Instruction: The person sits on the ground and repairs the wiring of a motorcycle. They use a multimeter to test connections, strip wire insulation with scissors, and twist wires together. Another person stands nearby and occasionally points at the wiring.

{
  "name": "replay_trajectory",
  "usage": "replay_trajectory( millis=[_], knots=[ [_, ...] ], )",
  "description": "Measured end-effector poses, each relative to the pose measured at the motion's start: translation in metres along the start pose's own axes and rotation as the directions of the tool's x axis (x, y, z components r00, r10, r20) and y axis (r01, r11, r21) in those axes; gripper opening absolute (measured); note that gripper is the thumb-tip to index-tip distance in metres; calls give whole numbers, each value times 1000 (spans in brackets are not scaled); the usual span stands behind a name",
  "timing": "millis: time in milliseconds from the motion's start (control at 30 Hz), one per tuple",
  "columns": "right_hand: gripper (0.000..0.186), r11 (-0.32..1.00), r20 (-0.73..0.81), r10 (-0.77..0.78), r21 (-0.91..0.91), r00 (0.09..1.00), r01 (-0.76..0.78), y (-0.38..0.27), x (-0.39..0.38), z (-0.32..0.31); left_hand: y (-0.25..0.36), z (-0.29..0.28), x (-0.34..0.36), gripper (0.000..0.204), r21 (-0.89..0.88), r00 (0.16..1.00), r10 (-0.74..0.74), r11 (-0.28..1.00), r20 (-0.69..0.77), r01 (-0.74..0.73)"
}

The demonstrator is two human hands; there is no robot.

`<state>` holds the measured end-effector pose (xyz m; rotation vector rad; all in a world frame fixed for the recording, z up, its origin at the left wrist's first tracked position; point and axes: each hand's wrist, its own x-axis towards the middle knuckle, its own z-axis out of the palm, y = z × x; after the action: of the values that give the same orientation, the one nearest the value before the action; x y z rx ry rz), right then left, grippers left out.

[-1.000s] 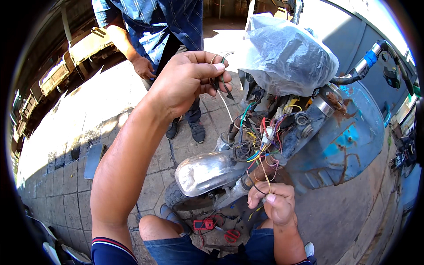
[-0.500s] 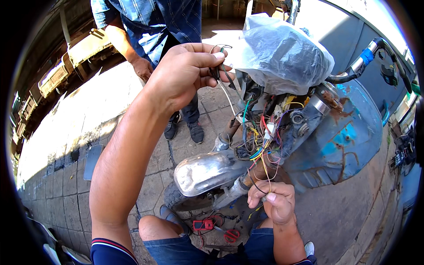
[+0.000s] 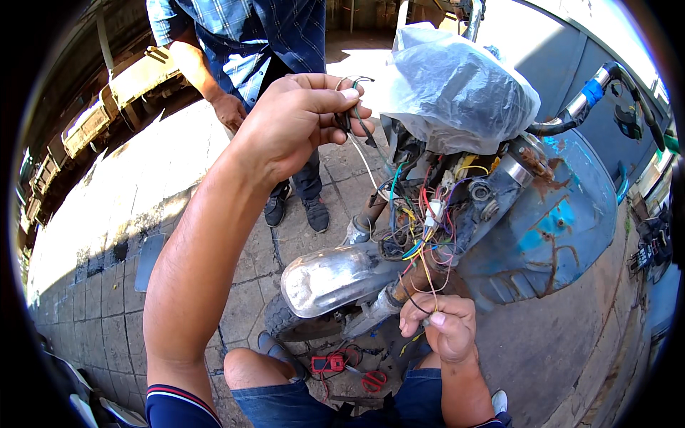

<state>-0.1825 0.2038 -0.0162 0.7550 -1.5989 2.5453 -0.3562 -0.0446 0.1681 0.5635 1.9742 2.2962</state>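
My left hand (image 3: 307, 121), raised near the middle of the view, grips a small bunch of thin wires (image 3: 354, 116), mostly dark, with small black ends. My right hand (image 3: 442, 324), lower right, pinches thin dark and yellowish wires (image 3: 427, 282) that hang from a tangle of coloured wires (image 3: 412, 217) with a white plastic connector (image 3: 434, 213). The tangle sits on the front of a motorbike, above its silver mudguard (image 3: 328, 278) and front tyre (image 3: 284, 321). A translucent plastic bag (image 3: 460, 85) covers the upper front part, beside the taped handlebar (image 3: 581, 107).
Another person (image 3: 242, 39) in a blue checked shirt stands opposite, one hand lowered. A rusty blue body panel (image 3: 553, 235) is at the right. A red meter (image 3: 328, 363) with leads and red-handled tool (image 3: 374, 381) lie below. A beige structure (image 3: 143, 78) runs along the left.
My left hand has shifted slightly upward and left with its wires since a second ago. My right hand holds the same spot. The other person has barely moved.
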Motion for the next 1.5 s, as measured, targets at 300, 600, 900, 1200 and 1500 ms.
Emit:
replay_trajectory(
  millis=[300,600,900,1200,1500],
  knots=[
    [28,999,-2,35,-17,999,-36,2,-3,2,-30,-5,-18,16,114,970,-165,983,178,146],
    [30,998,-10,36,-56,999,-37,-3,-2,7,-37,-9,-24,14,256,952,-218,953,213,161],
    [31,998,-14,45,-44,999,-46,-3,-4,5,-37,-6,-19,13,254,969,-211,951,126,174],
    [32,999,-35,42,-9,999,-42,-3,0,5,-5,19,-2,11,-119,995,-9,993,-104,-4],
    [32,1000,-30,29,9,999,-29,-6,0,4,-6,17,-3,13,-155,997,-6,988,-73,-5]
  ],
)
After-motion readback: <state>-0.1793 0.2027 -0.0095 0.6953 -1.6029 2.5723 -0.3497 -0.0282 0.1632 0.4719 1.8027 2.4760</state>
